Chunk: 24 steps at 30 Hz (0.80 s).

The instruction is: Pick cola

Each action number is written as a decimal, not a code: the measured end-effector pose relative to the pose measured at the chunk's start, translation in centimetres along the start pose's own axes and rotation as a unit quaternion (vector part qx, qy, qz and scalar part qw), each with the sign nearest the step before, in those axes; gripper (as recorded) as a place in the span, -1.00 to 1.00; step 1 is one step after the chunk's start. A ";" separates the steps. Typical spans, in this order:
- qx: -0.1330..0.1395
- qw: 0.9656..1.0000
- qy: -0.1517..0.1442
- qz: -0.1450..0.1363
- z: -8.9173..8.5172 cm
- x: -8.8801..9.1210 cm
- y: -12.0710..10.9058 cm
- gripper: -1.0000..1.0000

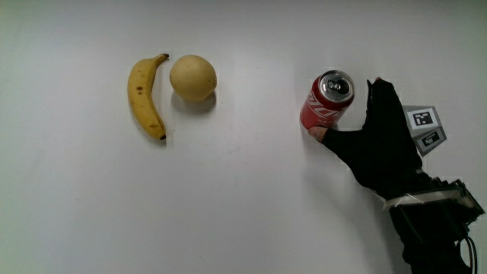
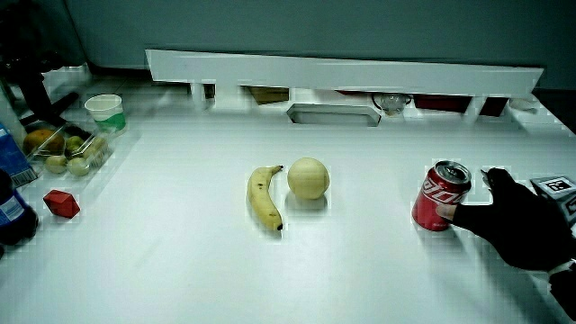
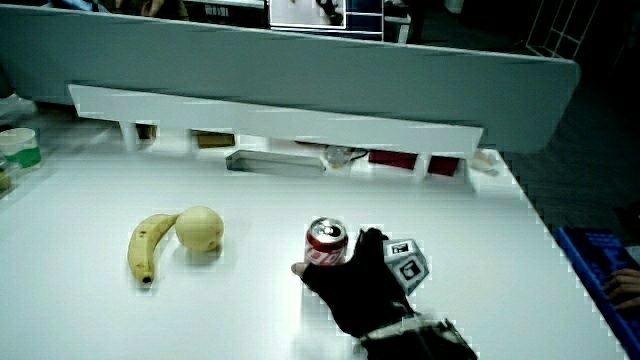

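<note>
Three things sit on the white table (image 1: 243, 221). The hand (image 1: 377, 148) is spread wide around the red cola can (image 1: 329, 101), thumb and fingers touching its sides. The yellow banana (image 1: 144, 95) lies well apart, just beside a round pale fruit (image 1: 192, 78).

The forearm (image 1: 434, 224) runs out of the main view at its edge. In a side view the hand (image 3: 355, 280) covers the lower part of the cola can (image 3: 326, 243), and its print is too small to read. Whether the fingers touch the can cannot be told. Near the surface's (image 2: 180, 261) corner, a blue bottle (image 2: 11, 193) is cut off at the edge.
</note>
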<state>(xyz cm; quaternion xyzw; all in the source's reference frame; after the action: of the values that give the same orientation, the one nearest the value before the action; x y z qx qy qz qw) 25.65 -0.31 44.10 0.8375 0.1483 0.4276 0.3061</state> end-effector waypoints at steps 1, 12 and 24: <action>0.001 1.000 0.004 0.002 0.0 0.0 0.5 0.00; 0.032 0.999 0.000 0.016 -0.5 -0.8 3.4 0.00; 0.035 0.999 0.003 0.011 -0.8 -0.8 4.5 0.00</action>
<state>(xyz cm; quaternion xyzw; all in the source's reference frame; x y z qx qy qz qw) 24.46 -3.85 46.89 0.8482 0.1549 0.4276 0.2714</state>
